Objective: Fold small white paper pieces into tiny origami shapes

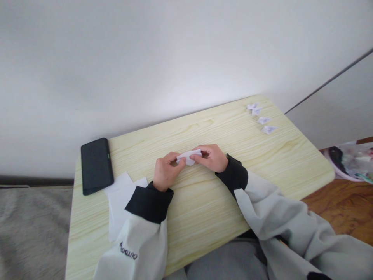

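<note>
A small folded piece of white paper [189, 156] is held up between both hands over the middle of the table. My left hand [168, 170] pinches its left end between thumb and fingers. At the right end, my right hand [212, 157] grips it the same way, with the thumb on the near face. The fingertips behind the paper are partly hidden. Loose white paper sheets [118, 212] lie by my left forearm, partly under the sleeve. Several small folded white paper pieces [268, 129] rest at the far right of the table.
A black rectangular device or case [96, 166] lies at the table's left edge, touching the paper sheets. The pale wood-grain table [204, 229] stands against a white wall [175, 58]. On the floor to the right is a basin [345, 169] with a plastic bag.
</note>
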The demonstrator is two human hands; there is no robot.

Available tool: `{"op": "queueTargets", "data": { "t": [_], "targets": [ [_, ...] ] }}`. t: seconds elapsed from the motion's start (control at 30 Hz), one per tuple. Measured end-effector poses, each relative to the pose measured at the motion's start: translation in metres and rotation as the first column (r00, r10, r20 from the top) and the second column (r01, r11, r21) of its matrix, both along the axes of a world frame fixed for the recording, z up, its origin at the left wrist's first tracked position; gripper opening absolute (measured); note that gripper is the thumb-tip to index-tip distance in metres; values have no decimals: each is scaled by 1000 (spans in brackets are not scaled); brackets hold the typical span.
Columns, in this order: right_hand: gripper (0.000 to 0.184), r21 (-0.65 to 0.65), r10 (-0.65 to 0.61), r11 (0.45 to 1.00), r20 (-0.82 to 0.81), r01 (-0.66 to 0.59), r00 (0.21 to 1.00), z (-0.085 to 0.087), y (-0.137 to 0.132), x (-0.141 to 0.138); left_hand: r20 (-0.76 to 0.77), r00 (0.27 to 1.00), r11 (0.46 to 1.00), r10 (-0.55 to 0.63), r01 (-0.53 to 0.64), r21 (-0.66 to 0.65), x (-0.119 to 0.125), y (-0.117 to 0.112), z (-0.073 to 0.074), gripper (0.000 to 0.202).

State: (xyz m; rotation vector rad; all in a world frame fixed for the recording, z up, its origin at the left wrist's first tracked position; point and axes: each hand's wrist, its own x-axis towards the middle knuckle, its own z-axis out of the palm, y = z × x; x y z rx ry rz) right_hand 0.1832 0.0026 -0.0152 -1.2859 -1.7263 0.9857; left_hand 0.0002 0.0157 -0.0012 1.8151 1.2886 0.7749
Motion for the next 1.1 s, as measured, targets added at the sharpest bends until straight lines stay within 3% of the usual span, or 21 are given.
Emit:
{"op": "queueTargets", "data": {
  "t": [0.23, 0.5, 0.63, 0.83, 1.1],
  "targets": [
    [27, -213, 37, 973, -248, -92, 968, 0, 5, 8, 16, 990, 987, -142, 142, -78, -7, 3, 1, 28],
    [26, -239, 53, 964, -265, -119, 963, 2, 7, 12, 46, 975, 970, -218, 222, -101, -11, 5, -1, 31],
    [27, -186, 32, 980, -195, -69, 980, -1, 6, 9, 86, 981, 977, -171, 180, -111, -7, 3, 1, 30],
    [22, 59, 13, 998, 75, -18, 997, 5, 2, 2, 78, 995, 995, -59, 64, -74, -1, 2, -1, 25],
    [22, 96, 69, 992, 169, -86, 983, 12, 2, 3, 41, 996, 996, -80, 81, -31, -1, 2, 1, 25]
  ]
}}
